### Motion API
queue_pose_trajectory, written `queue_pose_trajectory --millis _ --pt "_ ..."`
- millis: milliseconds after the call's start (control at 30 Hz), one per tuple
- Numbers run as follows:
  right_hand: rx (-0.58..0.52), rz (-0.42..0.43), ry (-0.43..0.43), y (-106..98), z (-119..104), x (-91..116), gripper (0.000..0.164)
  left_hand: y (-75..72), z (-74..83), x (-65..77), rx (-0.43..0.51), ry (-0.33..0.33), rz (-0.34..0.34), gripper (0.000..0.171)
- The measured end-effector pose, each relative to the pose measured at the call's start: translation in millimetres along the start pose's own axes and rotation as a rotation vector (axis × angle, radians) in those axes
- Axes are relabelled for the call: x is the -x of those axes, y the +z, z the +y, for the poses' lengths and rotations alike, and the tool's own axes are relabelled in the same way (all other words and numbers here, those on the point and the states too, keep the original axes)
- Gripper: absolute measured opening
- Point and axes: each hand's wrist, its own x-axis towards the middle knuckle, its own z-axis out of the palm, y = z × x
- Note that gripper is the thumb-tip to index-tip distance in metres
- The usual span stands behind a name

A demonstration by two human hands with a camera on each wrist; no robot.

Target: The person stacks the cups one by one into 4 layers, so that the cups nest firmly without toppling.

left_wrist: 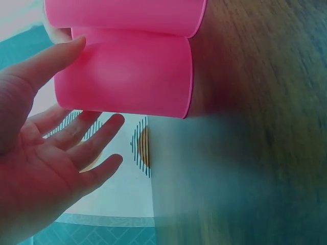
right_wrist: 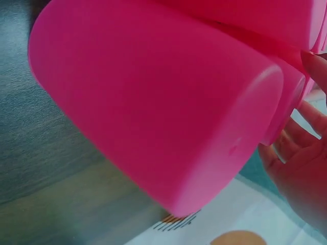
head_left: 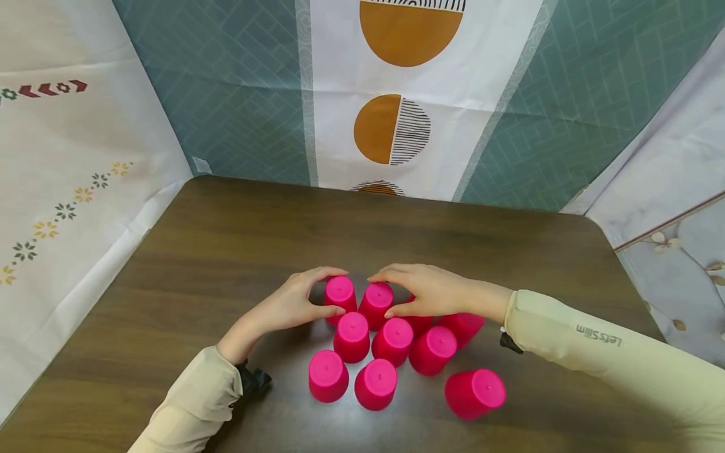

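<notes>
Bright pink cups stand upside down in a cluster on the table. My left hand holds the back-left cup between thumb and index finger; its other fingers spread apart in the left wrist view. That view shows the pink cup wall against the thumb. Reaching over from the right, my right hand has thumb and fingers around the neighbouring back cup. In the right wrist view, a nearer cup covers much of the grasp. Two cups behind the right hand are partly hidden by it.
Directly in front of the held cups stand more cups, including one and another. Two front cups sit apart. A separate cup at front right points its base rightward. Patterned cloth hangs behind the brown table.
</notes>
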Motion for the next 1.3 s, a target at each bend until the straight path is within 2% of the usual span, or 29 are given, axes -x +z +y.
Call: queue_pose_trajectory --millis 200,367,467,633,767,1000,1300 --pt "-0.043 -0.017 -0.021 5 0 -2 0.062 5.0 -2.4 -1.0 0.035 0.003 0.003 0.063" --pt "-0.046 -0.023 -0.030 8 1 -2 0.061 5.4 -3.0 -5.9 0.045 0.019 0.033 0.058" --pt "-0.016 -0.027 -0.030 8 0 -2 0.061 3.0 -1.5 -11.7 0.029 0.012 0.086 0.056" --pt "0.036 -0.033 -0.034 7 -3 -4 0.063 -2.7 -1.5 -25.8 -0.011 -0.031 0.212 0.054" --pt "0.029 -0.029 -0.029 6 -5 -4 0.062 -5.0 -7.8 -39.2 -0.018 -0.063 0.269 0.053" --pt "0.034 -0.017 -0.027 5 -6 -4 0.061 -4.3 -12.6 -55.2 0.000 -0.108 0.285 0.053" --pt "0.055 -0.022 -0.049 0 -4 -7 0.062 -4.1 -9.7 -65.6 -0.005 -0.091 0.292 0.052"
